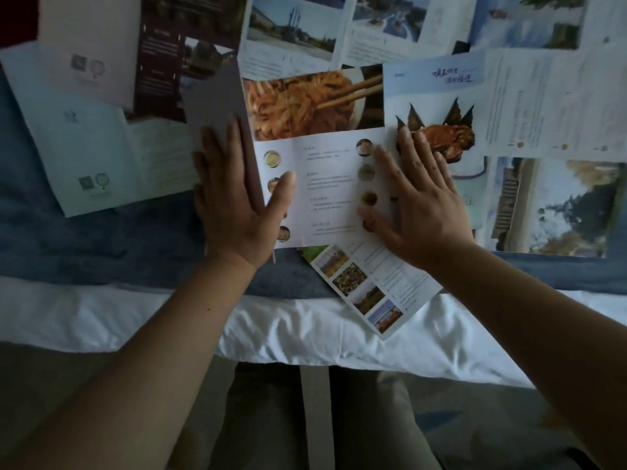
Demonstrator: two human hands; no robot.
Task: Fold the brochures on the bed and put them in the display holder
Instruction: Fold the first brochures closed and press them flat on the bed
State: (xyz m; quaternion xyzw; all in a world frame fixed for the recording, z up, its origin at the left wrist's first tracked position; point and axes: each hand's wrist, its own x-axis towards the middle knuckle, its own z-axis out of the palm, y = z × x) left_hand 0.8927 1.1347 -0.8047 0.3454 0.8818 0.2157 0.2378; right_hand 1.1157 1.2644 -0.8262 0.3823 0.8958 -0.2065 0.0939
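Head view: two hands lie flat on a white glossy paper brochure with a noodle photograph (pixel 325 184), on the bed (pixel 298 334).
The left hand (pixel 234 198) presses with straight fingers on the brochure's grey left flap (pixel 217 103), which is partly lifted, thumb on the inner page. The right hand (pixel 420 212) rests with wide spread fingers on the right edge. A pale blue paper brochure (pixel 84 147) lies on the blue blanket (pixel 84 245), left of it.
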